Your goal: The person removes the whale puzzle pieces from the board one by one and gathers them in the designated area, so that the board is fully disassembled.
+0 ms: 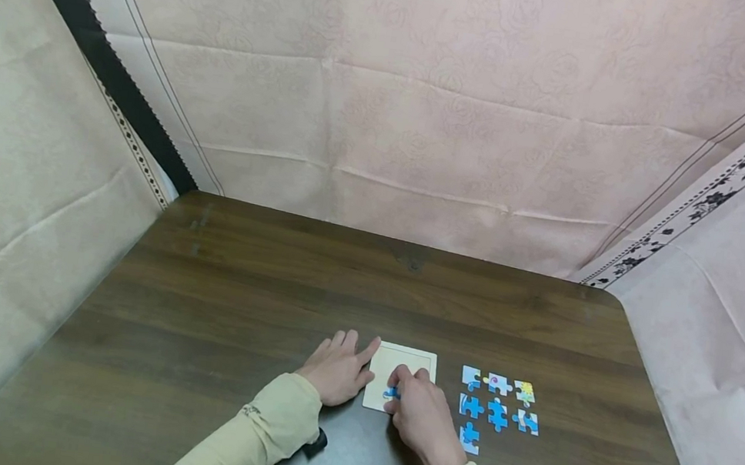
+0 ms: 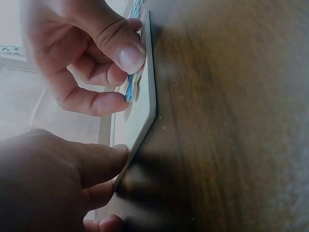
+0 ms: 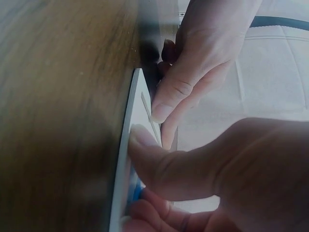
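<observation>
A pale, shallow puzzle tray (image 1: 405, 354) lies flat on the dark wooden table. Along its left edge rests my left hand (image 1: 336, 374), fingers spread, the thumb on the rim in the left wrist view. Over the tray's lower part, my right hand (image 1: 422, 419) pinches a blue jigsaw piece (image 1: 391, 394) between thumb and fingers. The left wrist view shows this piece (image 2: 129, 91) tilted close over the tray floor, partly covered by the fingertips. In the right wrist view the thumb hides most of it, leaving a blue bit (image 3: 137, 190) visible.
Several loose jigsaw pieces (image 1: 497, 414), mostly blue and white, lie in rows to the right of the tray. One yellow-patterned piece (image 1: 524, 391) sits at the top right of them. Light cloth (image 1: 385, 133) hangs behind the table (image 1: 255, 280) and on both sides.
</observation>
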{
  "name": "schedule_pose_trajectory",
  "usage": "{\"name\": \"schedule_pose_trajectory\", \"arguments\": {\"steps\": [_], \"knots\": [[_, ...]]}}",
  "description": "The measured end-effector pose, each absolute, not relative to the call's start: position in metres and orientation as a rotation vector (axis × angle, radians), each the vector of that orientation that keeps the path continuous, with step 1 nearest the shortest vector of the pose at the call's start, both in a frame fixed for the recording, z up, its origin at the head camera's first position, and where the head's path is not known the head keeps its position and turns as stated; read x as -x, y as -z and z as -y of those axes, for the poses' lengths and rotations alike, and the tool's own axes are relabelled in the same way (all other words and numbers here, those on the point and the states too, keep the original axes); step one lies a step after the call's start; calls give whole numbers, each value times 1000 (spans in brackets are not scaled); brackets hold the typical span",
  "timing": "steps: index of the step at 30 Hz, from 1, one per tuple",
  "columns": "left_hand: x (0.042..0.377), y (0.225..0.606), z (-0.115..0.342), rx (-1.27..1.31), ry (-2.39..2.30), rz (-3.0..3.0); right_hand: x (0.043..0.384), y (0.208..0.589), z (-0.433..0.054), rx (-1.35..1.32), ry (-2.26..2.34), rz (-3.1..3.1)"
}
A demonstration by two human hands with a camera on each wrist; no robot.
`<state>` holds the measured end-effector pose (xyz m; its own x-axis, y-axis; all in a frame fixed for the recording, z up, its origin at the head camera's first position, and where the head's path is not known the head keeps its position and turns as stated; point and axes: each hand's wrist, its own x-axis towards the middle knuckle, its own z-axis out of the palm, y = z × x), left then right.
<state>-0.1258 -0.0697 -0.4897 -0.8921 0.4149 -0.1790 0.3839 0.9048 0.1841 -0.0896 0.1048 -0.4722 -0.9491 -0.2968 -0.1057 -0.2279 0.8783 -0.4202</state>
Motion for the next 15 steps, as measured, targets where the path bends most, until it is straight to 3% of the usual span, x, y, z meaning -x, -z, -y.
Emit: {"name": "schedule_pose_trajectory", "arguments": {"steps": [15], "knots": [[126, 491, 70, -626, -174, -2878, 94, 469, -109, 418, 633, -2798]]}}
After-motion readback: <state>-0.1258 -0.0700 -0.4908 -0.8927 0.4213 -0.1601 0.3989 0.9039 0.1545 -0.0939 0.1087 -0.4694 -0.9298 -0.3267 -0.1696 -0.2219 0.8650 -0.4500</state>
